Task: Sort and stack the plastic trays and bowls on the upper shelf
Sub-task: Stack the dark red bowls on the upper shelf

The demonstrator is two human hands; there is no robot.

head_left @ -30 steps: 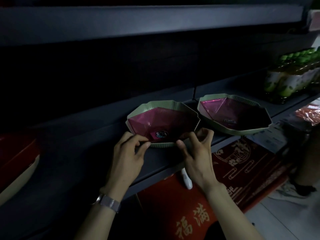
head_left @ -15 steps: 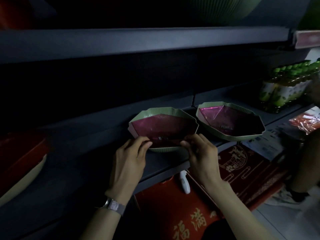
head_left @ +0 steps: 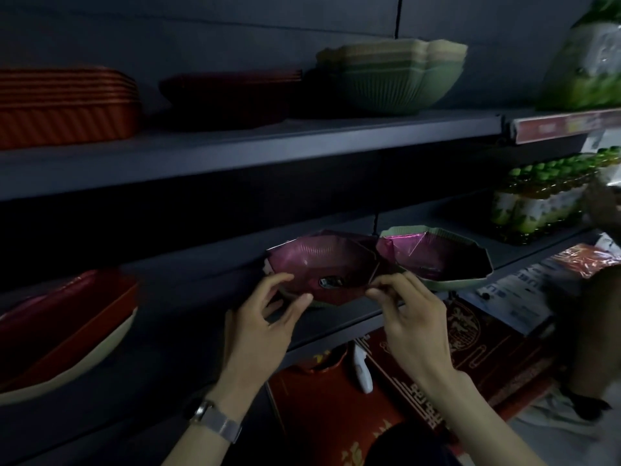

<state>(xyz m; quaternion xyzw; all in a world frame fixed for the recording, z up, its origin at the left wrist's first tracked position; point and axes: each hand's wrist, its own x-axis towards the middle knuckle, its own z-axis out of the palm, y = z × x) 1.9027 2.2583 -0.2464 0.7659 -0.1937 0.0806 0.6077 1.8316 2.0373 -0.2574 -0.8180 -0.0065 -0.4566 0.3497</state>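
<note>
A pink bowl [head_left: 322, 264] is held at the front of the lower shelf [head_left: 168, 331], tilted with its inside turned toward the camera. It is angular and many-sided, with a glossy, foil-like sheen, faint ribs across its wall and a small dark sticker at its centre. Its near left edge is pinched by the left hand [head_left: 265, 317], forefinger above and thumb below; its near right corner is gripped between the curled fingers and thumb of the right hand [head_left: 410, 317]. A metal-banded watch [head_left: 215, 422] is worn on the left wrist.

Just to the right, a green bowl [head_left: 447, 260] with a ribbed, eight-sided rim and a shiny pink lining is seen on the same shelf, its left edge overlapped by the held bowl.

On the upper shelf [head_left: 268, 146], of dull grey metal, three piles are set in a row: a stack of green bowls [head_left: 393, 79] with fluted walls, dark red trays [head_left: 228, 95] and ribbed orange trays [head_left: 64, 105]. A green bag [head_left: 591, 55] is seen at the far right.

The lighting is dim. At the far left of the lower shelf a red tray [head_left: 60, 331] is nested in a cream one. A wrapped pack of green-capped bottles [head_left: 544, 196] is placed further right, and red boxes [head_left: 470, 348] with gold patterns are stacked below.
</note>
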